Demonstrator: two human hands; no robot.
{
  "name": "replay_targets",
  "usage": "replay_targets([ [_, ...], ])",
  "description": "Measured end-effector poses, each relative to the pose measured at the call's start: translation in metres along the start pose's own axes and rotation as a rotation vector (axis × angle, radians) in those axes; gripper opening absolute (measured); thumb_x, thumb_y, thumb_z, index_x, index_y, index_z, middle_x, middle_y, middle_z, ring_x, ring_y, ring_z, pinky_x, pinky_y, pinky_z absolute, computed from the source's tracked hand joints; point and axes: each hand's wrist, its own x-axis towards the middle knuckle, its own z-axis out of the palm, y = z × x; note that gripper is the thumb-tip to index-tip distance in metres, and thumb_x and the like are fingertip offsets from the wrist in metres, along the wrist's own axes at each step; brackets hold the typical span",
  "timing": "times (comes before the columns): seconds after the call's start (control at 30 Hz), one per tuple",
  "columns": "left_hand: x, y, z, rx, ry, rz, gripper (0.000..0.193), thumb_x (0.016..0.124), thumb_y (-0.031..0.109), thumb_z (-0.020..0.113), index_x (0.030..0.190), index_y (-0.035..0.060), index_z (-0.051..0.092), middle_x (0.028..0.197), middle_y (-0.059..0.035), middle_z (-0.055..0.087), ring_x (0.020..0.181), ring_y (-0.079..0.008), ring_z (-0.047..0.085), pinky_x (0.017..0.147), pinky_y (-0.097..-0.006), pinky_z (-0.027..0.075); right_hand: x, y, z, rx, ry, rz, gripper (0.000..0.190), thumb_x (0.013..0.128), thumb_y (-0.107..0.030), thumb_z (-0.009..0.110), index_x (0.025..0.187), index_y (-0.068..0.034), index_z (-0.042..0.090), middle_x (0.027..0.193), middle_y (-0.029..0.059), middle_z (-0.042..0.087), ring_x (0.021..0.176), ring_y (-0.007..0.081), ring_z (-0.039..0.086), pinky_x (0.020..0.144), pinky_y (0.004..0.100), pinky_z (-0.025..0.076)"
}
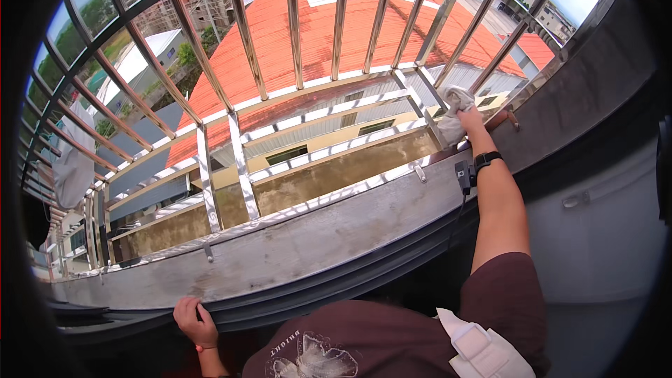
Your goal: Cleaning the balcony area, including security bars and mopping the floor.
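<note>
My right hand (471, 118) grips a crumpled greyish-white cloth (452, 110) at the right end of the window sill, against the shiny metal bars. Part of the cloth hangs down to the sill's outer edge. At the lower left, my left hand (195, 320) rests with bent fingers on the inner edge of the grey stone-like sill (315, 236). Nothing shows in that hand. Outside the sill stands a metal window cage with upright bars (294, 26) and a grid of flat bars (336, 110) at its base.
Dark sliding-window tracks (315, 286) run along the sill's inner side. A small black device (463, 176) with a cable is by my right wrist. Another pale cloth (73, 163) hangs on the cage at left. A copper-coloured pipe (505, 118) juts from the right wall. Beyond lies an orange roof (325, 26).
</note>
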Motion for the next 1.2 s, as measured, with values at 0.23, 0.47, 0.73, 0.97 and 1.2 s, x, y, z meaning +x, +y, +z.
replay_targets([
  [0.23, 0.000, -0.007, 0.001, -0.032, 0.030, 0.028, 0.013, 0.076, 0.002, 0.054, 0.086, 0.0002, 0.061, 0.091, -0.0159, 0.060, 0.094, -0.0357, 0.054, 0.087, -0.0432, 0.040, -0.028, -0.023, -0.001, -0.016, 0.040, -0.102, 0.054, 0.078, -0.014, 0.064, 0.126, 0.003, 0.047, 0.118, 0.0183, 0.058, 0.108, 0.0272, 0.056, 0.091, 0.0328, 0.043],
  [0.47, -0.001, -0.006, 0.004, -0.072, 0.048, 0.028, 0.011, 0.076, 0.004, 0.057, 0.086, 0.0008, 0.061, 0.089, -0.0144, 0.061, 0.089, -0.0337, 0.056, 0.084, -0.0418, 0.040, -0.105, -0.129, -0.042, 0.573, -0.170, -0.328, 0.050, 0.082, -0.005, 0.061, 0.130, 0.000, 0.047, 0.116, 0.0091, 0.059, 0.106, 0.0145, 0.054, 0.092, 0.0263, 0.041],
  [0.73, 0.002, -0.005, 0.000, -0.080, 0.069, 0.056, 0.012, 0.077, 0.009, 0.059, 0.086, 0.0023, 0.062, 0.087, -0.0136, 0.061, 0.086, -0.0320, 0.057, 0.083, -0.0412, 0.040, -0.217, -0.239, -0.034, 0.745, -0.624, -0.464, 0.046, 0.086, -0.001, 0.057, 0.131, -0.004, 0.048, 0.118, 0.0043, 0.057, 0.108, 0.0119, 0.052, 0.094, 0.0249, 0.040],
  [0.97, 0.007, -0.005, 0.003, -0.098, 0.048, 0.038, 0.011, 0.077, 0.008, 0.059, 0.086, 0.0023, 0.062, 0.087, -0.0133, 0.060, 0.087, -0.0319, 0.057, 0.084, -0.0410, 0.039, -0.230, -0.271, -0.004, 0.650, -0.803, -0.554, 0.047, 0.083, 0.003, 0.058, 0.128, -0.004, 0.050, 0.119, 0.0048, 0.056, 0.108, 0.0127, 0.052, 0.094, 0.0264, 0.041],
  [1.2, 0.004, -0.005, -0.002, -0.076, 0.000, 0.016, 0.012, 0.078, 0.005, 0.055, 0.087, 0.0009, 0.060, 0.090, -0.0135, 0.060, 0.089, -0.0327, 0.055, 0.086, -0.0415, 0.038, -0.156, -0.238, 0.021, 0.364, -0.399, -0.626, 0.041, 0.083, -0.001, 0.059, 0.123, -0.003, 0.053, 0.113, 0.0096, 0.060, 0.104, 0.0180, 0.057, 0.090, 0.0282, 0.044],
])
